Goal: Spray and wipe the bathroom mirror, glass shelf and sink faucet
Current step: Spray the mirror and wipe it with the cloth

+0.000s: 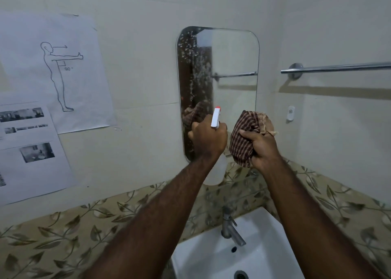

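Note:
A tall rounded mirror [232,56] hangs on the wall, its left strip dotted with spray droplets. My left hand [208,140] grips a white spray bottle [216,118] with a red-tipped nozzle, aimed at the mirror's lower left. The bottle's translucent body shows below my wrist. My right hand [263,149] holds a bunched brown checked cloth [246,134] just in front of the mirror's lower right corner. The metal sink faucet [230,229] stands below, over the white sink [260,255]. No glass shelf is visible.
A chrome towel rail [338,67] runs along the right wall. Printed sheets [53,67] are taped to the wall at left. A leaf-patterned tile band [63,232] runs behind the sink. A small white wall hook [291,112] sits right of the mirror.

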